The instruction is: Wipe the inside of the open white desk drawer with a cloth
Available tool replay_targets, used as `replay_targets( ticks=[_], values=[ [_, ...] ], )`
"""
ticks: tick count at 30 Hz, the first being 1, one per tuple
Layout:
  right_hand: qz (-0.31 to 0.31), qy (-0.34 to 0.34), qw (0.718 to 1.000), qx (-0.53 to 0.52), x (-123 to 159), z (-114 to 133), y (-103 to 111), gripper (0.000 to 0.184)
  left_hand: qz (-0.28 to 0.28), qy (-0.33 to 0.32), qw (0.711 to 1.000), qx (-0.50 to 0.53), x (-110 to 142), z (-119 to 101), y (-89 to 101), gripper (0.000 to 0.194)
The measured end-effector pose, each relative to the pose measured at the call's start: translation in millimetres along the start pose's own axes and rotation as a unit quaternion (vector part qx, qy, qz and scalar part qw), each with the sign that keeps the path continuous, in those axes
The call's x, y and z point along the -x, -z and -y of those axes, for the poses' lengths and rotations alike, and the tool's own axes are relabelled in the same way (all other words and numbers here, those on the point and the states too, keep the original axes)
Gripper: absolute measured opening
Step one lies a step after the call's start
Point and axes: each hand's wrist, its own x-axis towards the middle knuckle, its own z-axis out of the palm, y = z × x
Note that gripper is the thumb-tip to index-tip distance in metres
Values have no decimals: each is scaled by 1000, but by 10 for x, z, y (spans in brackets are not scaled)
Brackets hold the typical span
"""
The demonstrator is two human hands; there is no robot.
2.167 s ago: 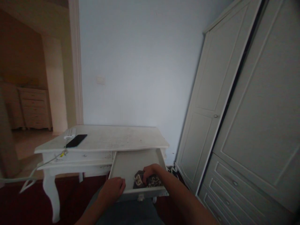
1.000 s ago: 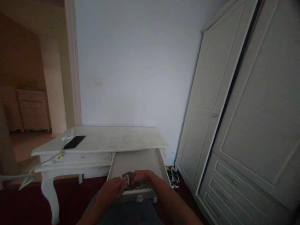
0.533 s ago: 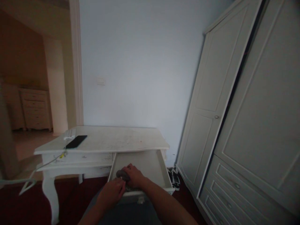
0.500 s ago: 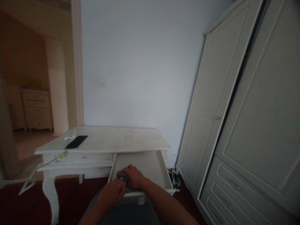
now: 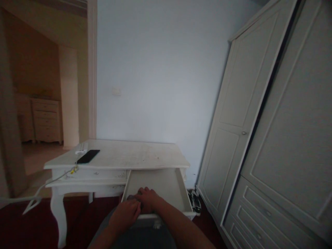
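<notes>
A small grey, rounded thing (image 5: 131, 197) shows between my hands, mostly covered by fingers; I cannot make out its kind. My left hand (image 5: 126, 211) is closed on its near side. From the right, my right hand (image 5: 148, 200) curls over it, its fingers bent and close to the left hand. Both hands are above the front part of a pulled-out white drawer (image 5: 169, 181), whose visible floor is pale. The drawer belongs to a white desk (image 5: 137, 154) in front of me.
On the desk's left lie a black phone (image 5: 88, 156) and a small white object (image 5: 81, 152); a white cable (image 5: 55, 180) hangs off that edge. Dark shoes (image 5: 194, 202) stand on the floor beside the drawer. A white wardrobe (image 5: 233, 103) rises at the right.
My hands have come closer together, and the grey thing is now more covered by the fingers. The whole view has shifted slightly, with the room appearing further right.
</notes>
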Motion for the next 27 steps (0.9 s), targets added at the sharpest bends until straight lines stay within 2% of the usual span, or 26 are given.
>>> replay_targets(
  ticks=[3,7,10,13,15,18,19,22,24,27],
  values=[
    [-29,-60,998,18,-41,-5,56,67,-18,6,1000,7,2,9,-30,45],
    [-74,-218,973,-3,18,-151,189,74,-4,6,1000,-2,10,-5,-12,46],
    [-107,-315,943,-1,203,-360,271,69,9,10,1000,-13,14,-26,28,46],
    [-113,-385,916,-1,465,-601,320,61,14,10,1000,-9,16,-43,66,46],
    [-97,-395,913,-9,623,-754,357,54,16,10,1000,-4,15,-51,82,45],
    [-46,-359,932,-34,779,-954,447,54,13,14,1000,-6,13,-57,91,46],
    [-24,-342,938,-44,810,-1010,482,62,12,14,1000,-8,12,-57,92,47],
    [72,-299,948,-84,873,-1132,558,112,15,14,1000,-12,10,-58,98,47],
    [118,-281,947,-104,909,-1172,554,136,23,15,1000,-14,8,-60,111,47],
    [117,-261,953,-101,953,-1187,473,145,27,18,999,-19,8,-65,132,46]
  ],
)
